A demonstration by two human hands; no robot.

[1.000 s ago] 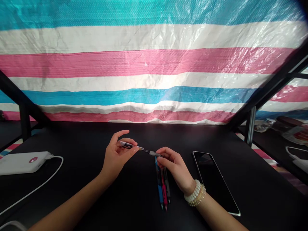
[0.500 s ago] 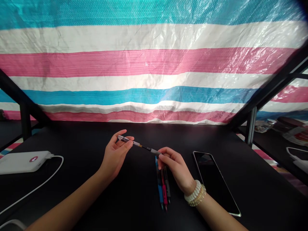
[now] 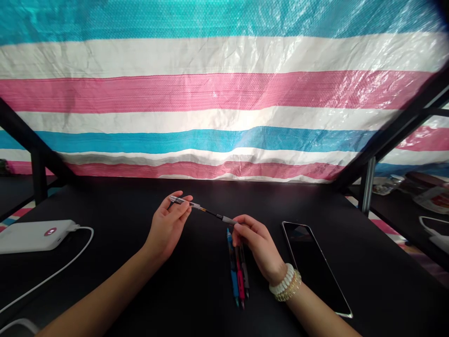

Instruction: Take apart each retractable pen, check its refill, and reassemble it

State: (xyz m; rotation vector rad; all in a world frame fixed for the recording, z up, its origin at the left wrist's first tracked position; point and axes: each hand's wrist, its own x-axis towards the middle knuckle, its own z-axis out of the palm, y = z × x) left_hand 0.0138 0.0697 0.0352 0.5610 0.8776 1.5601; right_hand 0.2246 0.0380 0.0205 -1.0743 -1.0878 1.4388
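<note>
Above the desk, my left hand (image 3: 171,222) pinches the clear barrel (image 3: 177,200) of a pen between thumb and fingers. My right hand (image 3: 256,241) is closed on the pen's grey grip section (image 3: 228,220). A thin dark refill (image 3: 210,213) shows between the two parts, one end in the barrel and the other in the grip. Just below my right hand lie a blue pen (image 3: 232,271), a pink pen (image 3: 240,281) and a grey-black pen (image 3: 245,274), side by side. My right fingers hide some of their upper ends.
A phone (image 3: 317,269) lies right of my right wrist on the black desk (image 3: 140,299). At the left is a white power bank (image 3: 31,236) with a white cable (image 3: 75,257). Black metal bars (image 3: 396,135) and a striped plastic sheet (image 3: 210,93) bound the desk.
My left hand has shifted slightly left with the barrel, and a little more of the refill shows between the pen's parts. My right hand has barely moved.
</note>
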